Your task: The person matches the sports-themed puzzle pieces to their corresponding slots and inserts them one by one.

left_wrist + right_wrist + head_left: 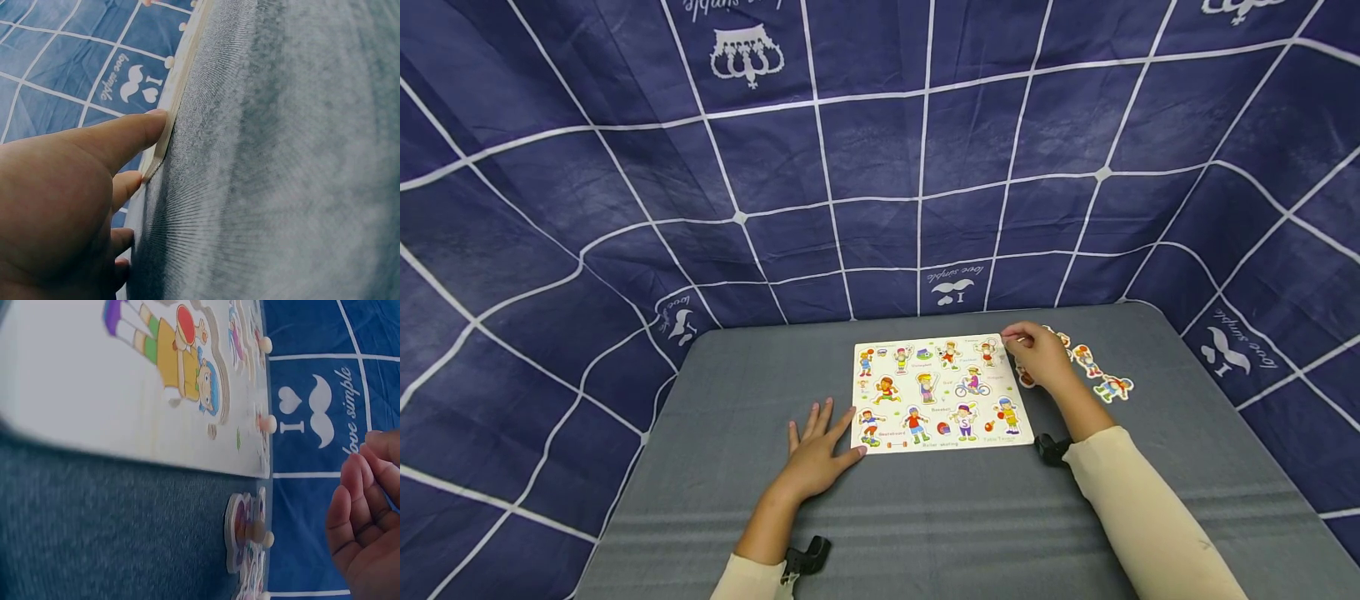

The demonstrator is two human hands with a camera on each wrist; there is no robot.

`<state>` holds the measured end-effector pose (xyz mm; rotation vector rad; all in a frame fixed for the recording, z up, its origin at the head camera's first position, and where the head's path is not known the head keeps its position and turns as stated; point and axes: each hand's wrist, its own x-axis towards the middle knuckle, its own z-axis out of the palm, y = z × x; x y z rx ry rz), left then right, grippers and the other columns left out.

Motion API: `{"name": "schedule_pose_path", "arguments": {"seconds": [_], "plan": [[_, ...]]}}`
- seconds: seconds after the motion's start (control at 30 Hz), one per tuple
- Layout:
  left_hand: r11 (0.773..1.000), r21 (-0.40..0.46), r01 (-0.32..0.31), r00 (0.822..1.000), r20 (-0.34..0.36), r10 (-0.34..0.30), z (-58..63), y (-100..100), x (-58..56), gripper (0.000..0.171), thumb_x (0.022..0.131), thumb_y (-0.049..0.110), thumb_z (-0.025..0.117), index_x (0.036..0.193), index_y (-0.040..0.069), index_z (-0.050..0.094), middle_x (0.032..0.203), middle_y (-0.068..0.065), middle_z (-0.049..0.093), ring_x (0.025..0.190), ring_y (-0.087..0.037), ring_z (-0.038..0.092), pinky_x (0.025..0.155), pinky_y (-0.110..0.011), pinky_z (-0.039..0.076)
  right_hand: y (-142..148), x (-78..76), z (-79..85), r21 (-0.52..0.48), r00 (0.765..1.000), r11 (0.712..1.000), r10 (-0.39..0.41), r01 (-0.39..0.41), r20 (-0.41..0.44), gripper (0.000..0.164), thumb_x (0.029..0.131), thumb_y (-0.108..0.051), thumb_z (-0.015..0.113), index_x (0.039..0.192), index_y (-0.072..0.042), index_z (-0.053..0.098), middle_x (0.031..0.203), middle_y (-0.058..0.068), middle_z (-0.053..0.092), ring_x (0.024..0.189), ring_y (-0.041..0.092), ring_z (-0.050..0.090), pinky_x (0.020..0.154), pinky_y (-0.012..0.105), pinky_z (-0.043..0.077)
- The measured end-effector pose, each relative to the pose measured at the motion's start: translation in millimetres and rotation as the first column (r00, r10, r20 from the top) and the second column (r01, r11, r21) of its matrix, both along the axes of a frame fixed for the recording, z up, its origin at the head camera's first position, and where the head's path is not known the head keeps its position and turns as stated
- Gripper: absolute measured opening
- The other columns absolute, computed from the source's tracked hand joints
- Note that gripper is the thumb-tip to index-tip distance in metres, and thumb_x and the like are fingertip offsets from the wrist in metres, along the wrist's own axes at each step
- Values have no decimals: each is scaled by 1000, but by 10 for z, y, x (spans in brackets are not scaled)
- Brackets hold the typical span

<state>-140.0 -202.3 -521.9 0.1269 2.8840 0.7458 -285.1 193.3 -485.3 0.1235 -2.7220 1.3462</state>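
Note:
A white wooden puzzle board (937, 402) with cartoon sports figures lies flat on the table. My left hand (814, 458) spreads its fingers at the board's near left corner. In the left wrist view, the thumb (140, 130) rests against the board's edge (179, 81), with the forefinger just below. My right hand (1041, 357) is beside the far right corner, its fingers loosely bent. The right wrist view shows nothing between those fingers (339, 506). Past the board's right edge lie several loose figure pieces (1086, 360), partly hidden by this hand, with round knobs (256, 531).
Grey cloth covers the table (737, 375). A dark blue curtain (880, 150) with white grid lines rises behind it and along both sides. A black band sits on each wrist (1051, 450). One loose piece (1112, 387) lies farthest right of the board.

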Motion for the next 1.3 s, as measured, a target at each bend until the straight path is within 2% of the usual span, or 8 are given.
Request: {"name": "schedule_pose_path", "arguments": {"seconds": [0.2,0.5,0.7,1.03,1.3], "plan": [[1000,5,-4,1000,1,4,8,2,3,72,94,54,64,157,30,39,170,-15,15,159,-40,4,119,-72,-8,74,34,11,18,997,999,-32,34,-68,21,99,-20,64,113,-6,73,100,13,72,79,8,57,69,17,44],[1000,13,-5,1000,-8,5,-6,4,22,72,94,53,65,157,28,40,170,-16,15,158,-41,4,119,-72,-8,257,91,25,33,996,997,-69,71,-56,27,100,-26,63,116,-5,71,102,13,71,78,2,55,67,16,43],[1000,15,-6,1000,-6,6,-8,4,21,72,94,54,64,157,29,39,170,-15,15,158,-41,4,119,-72,-8,402,119,10,9,996,997,-74,75,-59,26,99,-17,62,116,2,70,102,19,70,74,-5,52,65,12,43],[1000,7,-2,1000,-1,2,-23,-1,0,73,94,57,63,157,31,38,171,-14,14,159,-39,3,119,-72,-8,591,93,-31,121,997,991,-67,63,27,25,97,-16,62,111,3,68,98,19,70,75,8,57,66,22,45],[1000,6,8,1000,-12,-8,-37,-14,2,73,94,57,63,157,31,38,170,-14,15,159,-40,4,118,-73,-7,678,60,-70,191,993,979,-85,69,80,21,93,-13,62,103,4,68,90,18,70,69,9,55,65,25,43]]}}
